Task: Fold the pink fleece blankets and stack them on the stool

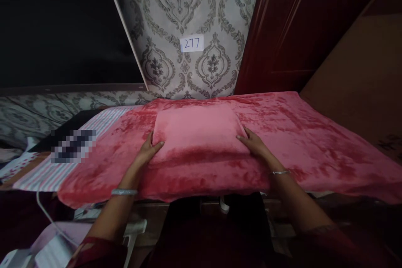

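The left hand (147, 147) is laid against the left edge of a folded pink cloth (196, 132); the thumb is placed on top of the cloth near its front left corner, while the other fingers are pressed along the side, so the edge is pinched lightly between them. A silver bangle (124, 192) is worn on the left wrist. The right hand (256, 143) is set at the right front corner of the same cloth. Its fingers are spread flat over the corner and its thumb is turned toward the side of the cloth, so this corner is also held, more by pressing than by a closed grip. A thin bracelet (280, 172) is seen on the right wrist.

The folded pink cloth is a flat, nearly square packet, and it is kept between the two hands, in the middle of a large pink blanket (314, 146) that is spread over a raised surface. The packet is resting directly on this blanket, a little nearer to the wall than to the front edge.

To the left of the blanket, a striped sheet (103, 122) is partly covered by it. Behind the surface, a patterned wallpaper (188, 4) is seen, and a small paper label (191, 43) with the number 277 is fixed on it. A dark red door (282, 29) is standing at the right of the wall.
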A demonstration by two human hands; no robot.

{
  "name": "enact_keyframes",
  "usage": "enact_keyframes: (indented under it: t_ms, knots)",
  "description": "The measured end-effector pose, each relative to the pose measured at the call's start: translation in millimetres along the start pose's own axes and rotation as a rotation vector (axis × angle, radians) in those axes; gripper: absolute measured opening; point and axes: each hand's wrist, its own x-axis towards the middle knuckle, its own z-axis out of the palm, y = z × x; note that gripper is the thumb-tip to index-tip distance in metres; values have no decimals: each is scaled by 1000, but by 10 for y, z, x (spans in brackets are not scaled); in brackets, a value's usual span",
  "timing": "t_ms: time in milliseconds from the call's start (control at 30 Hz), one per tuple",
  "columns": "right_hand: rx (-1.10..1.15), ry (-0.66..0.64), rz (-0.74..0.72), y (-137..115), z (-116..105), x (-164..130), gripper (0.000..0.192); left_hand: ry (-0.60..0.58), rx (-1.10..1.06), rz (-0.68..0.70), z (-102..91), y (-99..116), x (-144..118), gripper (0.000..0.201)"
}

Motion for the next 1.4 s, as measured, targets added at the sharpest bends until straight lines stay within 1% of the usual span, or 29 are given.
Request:
enact_keyframes:
  t_ms: [67, 100, 133, 167, 200, 233, 300, 333, 367, 433, 567, 633, 833, 1067, 1133, 1200, 1233, 1300, 1400]
  knots:
    - [-259, 117, -38, -195, 11, -74, 63, 36, 156, 20, -55, 144, -16, 81]
    - [-368, 168, -90, -326, 51, -123, 62, 61, 241, 75, -47, 258, -39, 79]
    - [-445, 192, -169, -472, 116, -176, 60, 81, 318, 156, -9, 395, -72, 76]
    - [-485, 183, -252, -622, 204, -231, 58, 75, 375, 253, 58, 547, -115, 70]
    - [-511, 150, -325, -763, 309, -285, 56, 40, 421, 329, 149, 702, -166, 67]
    - [-534, 98, -385, -885, 421, -334, 54, -3, 466, 373, 256, 848, -221, 65]
    - [-583, 12, -432, -1037, 631, -408, 52, -81, 546, 416, 478, 1061, -324, 63]
    - [-609, -17, -439, -1062, 713, -431, 52, -114, 577, 413, 576, 1114, -364, 63]
    - [-634, -35, -441, -1055, 776, -444, 52, -143, 601, 404, 659, 1132, -395, 64]
    - [-673, -52, -453, -977, 846, -449, 53, -178, 632, 383, 776, 1082, -430, 66]
    - [-698, -70, -490, -795, 879, -436, 54, -175, 670, 402, 878, 907, -445, 71]
    - [-698, -76, -494, -762, 893, -430, 54, -172, 683, 408, 903, 874, -449, 71]
    - [-697, -84, -483, -773, 938, -418, 52, -175, 701, 415, 932, 883, -456, 69]
    - [-679, -33, -490, -772, 970, -444, 52, -111, 731, 439, 925, 858, -470, 66]
    - [-662, -66, -491, -802, 909, -434, 53, -140, 724, 417, 893, 885, -459, 66]
    - [-628, -98, -486, -849, 781, -395, 55, -208, 691, 391, 811, 929, -428, 66]
    - [-612, -92, -477, -875, 695, -362, 55, -240, 665, 381, 747, 955, -404, 66]
    - [-596, -27, -445, -926, 504, -271, 56, -258, 618, 360, 585, 1005, -337, 66]
    - [-642, 86, -358, -968, 280, -104, 57, -180, 630, 290, 337, 1039, -211, 67]
